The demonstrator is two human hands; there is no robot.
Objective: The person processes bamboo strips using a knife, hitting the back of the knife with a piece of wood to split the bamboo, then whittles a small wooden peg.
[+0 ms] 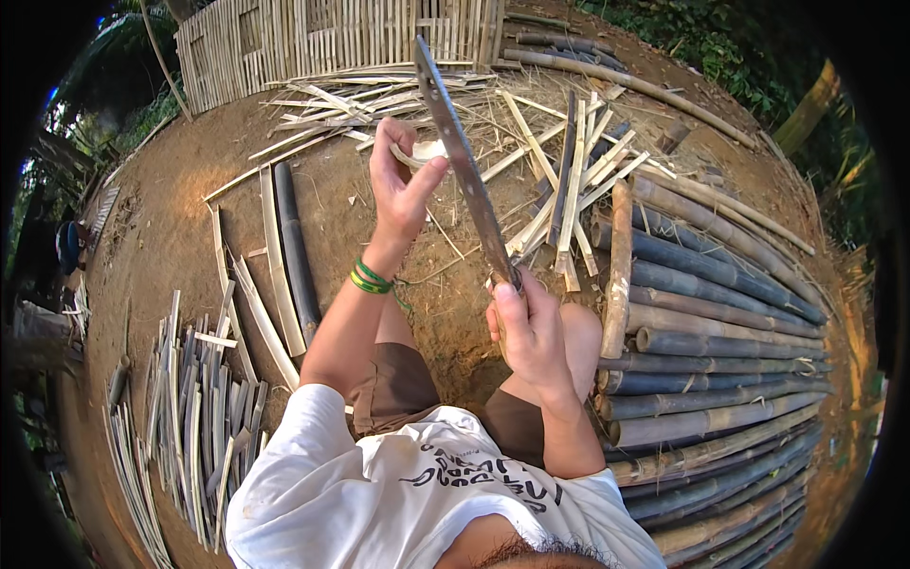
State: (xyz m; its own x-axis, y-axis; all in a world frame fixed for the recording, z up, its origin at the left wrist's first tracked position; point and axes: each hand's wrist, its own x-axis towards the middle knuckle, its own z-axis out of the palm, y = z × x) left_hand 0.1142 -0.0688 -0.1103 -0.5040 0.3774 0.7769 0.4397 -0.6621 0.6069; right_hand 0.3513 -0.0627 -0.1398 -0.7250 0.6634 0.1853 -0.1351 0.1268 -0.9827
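Note:
My right hand (531,332) is closed round the handle of a long machete (463,156), whose worn, dark blade with several holes in it points up and away to the left. In front of me my left hand (396,190) grips a short, pale, curved piece of split bamboo (425,152) between thumb and fingers. That piece sits right beside the middle of the blade; whether the two touch I cannot tell. A green and yellow band (370,277) circles my left wrist.
Whole bamboo poles (720,370) lie stacked on the right. Split bamboo strips are heaped ahead (578,180) and bundled at the lower left (204,417). Longer split pieces (282,261) rest on the dirt left of my arm. A bamboo slat fence (313,43) stands at the back.

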